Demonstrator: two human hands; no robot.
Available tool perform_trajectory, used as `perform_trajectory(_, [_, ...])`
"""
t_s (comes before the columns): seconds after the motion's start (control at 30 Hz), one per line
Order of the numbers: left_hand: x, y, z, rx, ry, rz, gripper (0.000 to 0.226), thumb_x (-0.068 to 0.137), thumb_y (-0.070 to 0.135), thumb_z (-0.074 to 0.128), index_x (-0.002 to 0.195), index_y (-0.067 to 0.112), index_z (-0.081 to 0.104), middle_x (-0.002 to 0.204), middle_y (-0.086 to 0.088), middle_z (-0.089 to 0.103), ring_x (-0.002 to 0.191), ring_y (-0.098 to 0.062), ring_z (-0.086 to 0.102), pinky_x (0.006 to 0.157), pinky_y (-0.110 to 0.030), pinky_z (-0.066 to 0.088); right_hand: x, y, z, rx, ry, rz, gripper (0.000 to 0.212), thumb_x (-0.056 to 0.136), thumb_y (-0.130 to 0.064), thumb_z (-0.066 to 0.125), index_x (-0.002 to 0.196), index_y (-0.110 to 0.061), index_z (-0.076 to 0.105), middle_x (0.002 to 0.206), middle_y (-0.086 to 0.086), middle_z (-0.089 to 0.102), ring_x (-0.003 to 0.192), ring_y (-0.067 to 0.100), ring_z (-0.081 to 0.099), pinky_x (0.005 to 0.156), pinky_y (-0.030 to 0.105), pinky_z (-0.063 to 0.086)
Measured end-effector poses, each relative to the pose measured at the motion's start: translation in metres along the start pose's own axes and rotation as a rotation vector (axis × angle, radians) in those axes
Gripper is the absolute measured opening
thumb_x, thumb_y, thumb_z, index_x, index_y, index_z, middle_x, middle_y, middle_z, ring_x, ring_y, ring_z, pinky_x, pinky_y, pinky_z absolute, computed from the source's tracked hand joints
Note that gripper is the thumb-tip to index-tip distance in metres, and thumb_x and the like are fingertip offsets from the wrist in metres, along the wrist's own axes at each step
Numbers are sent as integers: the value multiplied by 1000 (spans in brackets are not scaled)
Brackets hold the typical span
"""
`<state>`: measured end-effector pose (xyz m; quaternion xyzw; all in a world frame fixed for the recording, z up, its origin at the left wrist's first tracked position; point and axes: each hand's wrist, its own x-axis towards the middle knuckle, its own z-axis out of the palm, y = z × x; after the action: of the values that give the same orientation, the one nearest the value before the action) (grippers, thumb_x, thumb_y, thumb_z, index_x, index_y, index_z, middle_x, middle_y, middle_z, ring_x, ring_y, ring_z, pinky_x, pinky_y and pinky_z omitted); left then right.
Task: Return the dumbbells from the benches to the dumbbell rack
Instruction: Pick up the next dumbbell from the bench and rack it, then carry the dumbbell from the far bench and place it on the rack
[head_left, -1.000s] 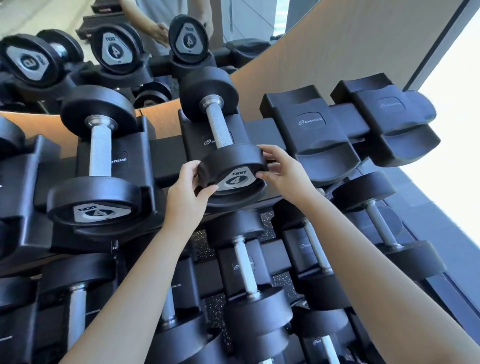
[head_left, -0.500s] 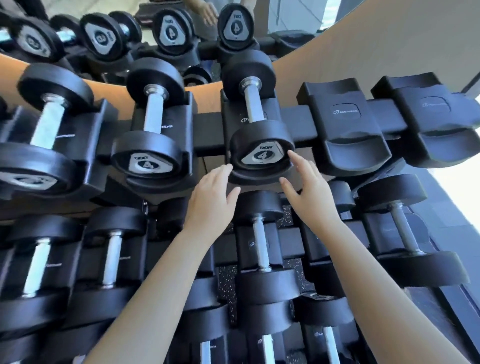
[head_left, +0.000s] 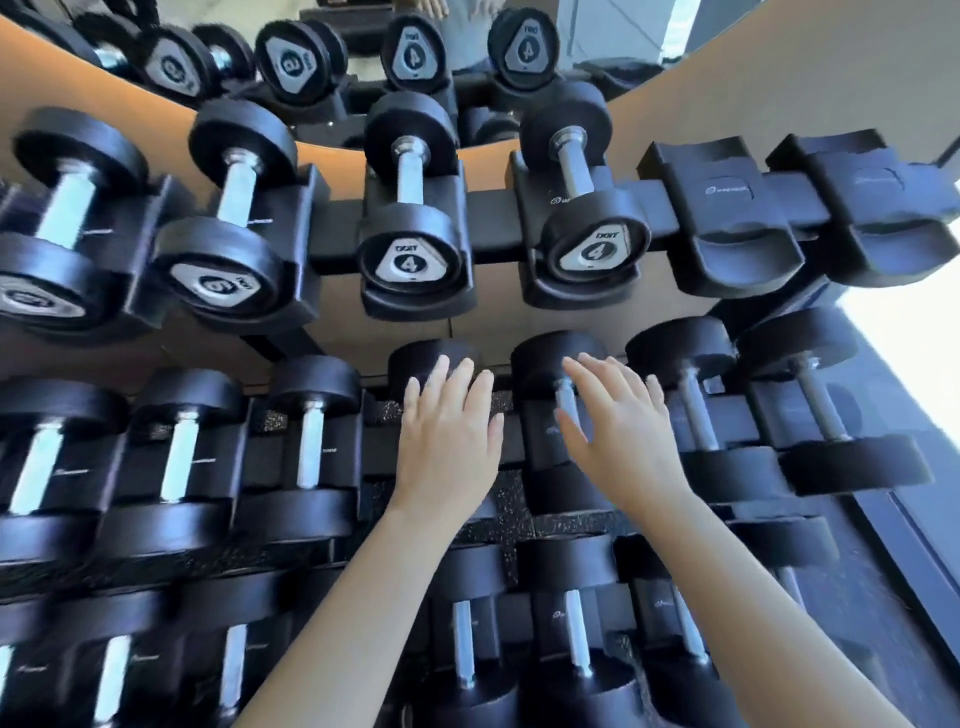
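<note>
A black dumbbell marked 4 (head_left: 589, 208) rests in a cradle on the top row of the dumbbell rack (head_left: 493, 218), beside a second dumbbell marked 4 (head_left: 410, 218). My left hand (head_left: 447, 441) and my right hand (head_left: 618, 436) hover below them, in front of the middle row, both with fingers spread and holding nothing. Neither hand touches a dumbbell.
Two bare cradles (head_left: 737, 228) sit at the right end of the top row. Several dumbbells fill the middle and bottom rows. A mirror (head_left: 363, 47) behind the rack reflects the top row. A bright window lies to the right.
Both hands have let go of the right-hand dumbbell marked 4, which stays in its cradle, and have drawn back and down to the middle row. The view has pulled back.
</note>
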<state>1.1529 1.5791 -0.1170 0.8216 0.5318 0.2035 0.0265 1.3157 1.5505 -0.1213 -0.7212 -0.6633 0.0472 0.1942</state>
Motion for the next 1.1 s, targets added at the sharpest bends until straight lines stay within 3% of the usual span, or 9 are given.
perform_trajectory(0.33, [-80, -46, -28, 16, 35, -96, 39, 81, 17, 65, 115, 0, 56, 123, -19, 58, 121, -39, 46, 97, -59, 34, -45, -82, 26, 23, -44, -142, 47, 87, -26, 58, 132, -14, 48, 138, 6, 49, 131, 29, 39, 107, 55, 24])
perform_trajectory(0.63, [-180, -76, -45, 108, 100, -555, 40, 86, 24, 57, 120, 2, 53, 128, -17, 55, 127, -36, 41, 102, -57, 27, -66, -157, 69, 128, -202, -587, 47, 82, -22, 66, 125, -9, 54, 129, 11, 57, 123, 33, 49, 99, 61, 35])
perform_trajectory(0.9, [-286, -88, -66, 189, 93, -968, 44, 92, 32, 47, 130, 11, 44, 141, -9, 43, 136, -27, 27, 110, -48, 18, -109, -217, 98, 179, -381, -866, 46, 86, -26, 59, 129, -12, 50, 135, 9, 52, 127, 31, 44, 102, 60, 32])
perform_trajectory(1.1, [-362, -98, -93, 227, 141, -1196, 45, 92, 33, 45, 131, 11, 43, 142, -8, 40, 137, -25, 23, 111, -46, 14, -153, -282, 119, 275, -445, -1050, 45, 81, -20, 66, 124, -8, 55, 129, 13, 57, 121, 35, 50, 97, 63, 34])
